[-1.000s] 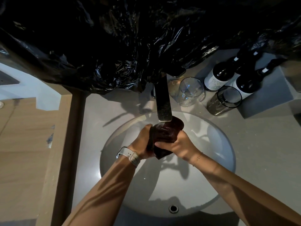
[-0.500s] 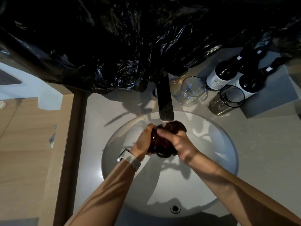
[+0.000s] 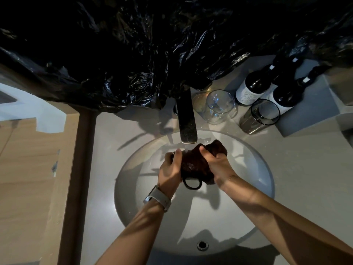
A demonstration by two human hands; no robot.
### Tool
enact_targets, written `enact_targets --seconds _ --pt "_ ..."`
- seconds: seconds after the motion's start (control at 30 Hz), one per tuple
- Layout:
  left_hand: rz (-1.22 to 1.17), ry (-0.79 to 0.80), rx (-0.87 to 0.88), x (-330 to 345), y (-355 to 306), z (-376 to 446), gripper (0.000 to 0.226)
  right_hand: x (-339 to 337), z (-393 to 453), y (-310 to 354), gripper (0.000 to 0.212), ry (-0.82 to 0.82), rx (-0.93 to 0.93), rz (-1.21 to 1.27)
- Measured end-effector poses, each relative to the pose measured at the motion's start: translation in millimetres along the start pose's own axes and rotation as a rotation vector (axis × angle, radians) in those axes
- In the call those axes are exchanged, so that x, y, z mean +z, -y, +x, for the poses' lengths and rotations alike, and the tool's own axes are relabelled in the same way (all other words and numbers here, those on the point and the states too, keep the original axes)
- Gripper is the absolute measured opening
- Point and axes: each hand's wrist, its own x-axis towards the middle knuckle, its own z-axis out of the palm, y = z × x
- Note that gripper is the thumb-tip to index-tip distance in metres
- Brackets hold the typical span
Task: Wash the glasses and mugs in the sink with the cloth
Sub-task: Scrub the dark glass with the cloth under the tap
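1. Under the tap (image 3: 186,119), over the sink (image 3: 254,190), I see my left hand (image 3: 170,171) curled round a dark mug (image 3: 191,179), its handle pointing toward me.
2. My right hand (image 3: 217,165) grips the brown cloth (image 3: 200,161), which is wrapped over the mug.
3. Right of the tap on the table (image 3: 305,169) stand a clear glass (image 3: 219,106), a dark-rimmed glass (image 3: 259,115) and two bottles (image 3: 254,88).

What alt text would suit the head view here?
Over a round sink, two hands wash a dark mug under the faucet: the left hand holds it, the right hand grips a dark cloth around it. Two glasses and dark bottles stand behind.
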Motion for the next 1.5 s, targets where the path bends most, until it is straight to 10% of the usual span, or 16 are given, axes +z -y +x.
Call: enact_targets --seconds 0.33,0.53,0.63,0.77,0.97,1.2,1.5 --pt "-0.419 -0.011 -0.138 -4.5 5.0 1.8 0.093 -45.1 -12.2 -11.2 0.023 -0.031 -0.183 -0.189" --pt "-0.660 -0.013 -0.093 12.9 2.1 -13.1 0.057 -20.3 -32.1 -20.3 0.008 0.166 -0.145 -0.073" --pt "-0.719 -0.021 -0.106 17.3 -0.3 -17.2 0.040 -15.5 -32.2 -25.6 0.035 0.275 -0.160 0.054" --pt "-0.726 -0.062 -0.120 22.2 -2.9 -23.6 0.023 -3.6 -28.2 -29.9 0.057 0.147 -0.372 -0.135" --pt "-0.796 -0.096 -0.157 27.6 -1.0 -25.6 0.020 -8.0 -5.6 -46.3 0.026 0.004 -0.799 -0.519" --pt "-0.717 -0.105 -0.202 25.5 5.9 -22.6 0.027 -0.4 -0.5 -35.7 0.008 0.028 -0.293 -0.030" --pt "-0.280 0.206 -0.060 -28.6 9.1 3.1 0.079 -0.3 0.2 -13.2 0.013 0.119 -0.389 -0.131"
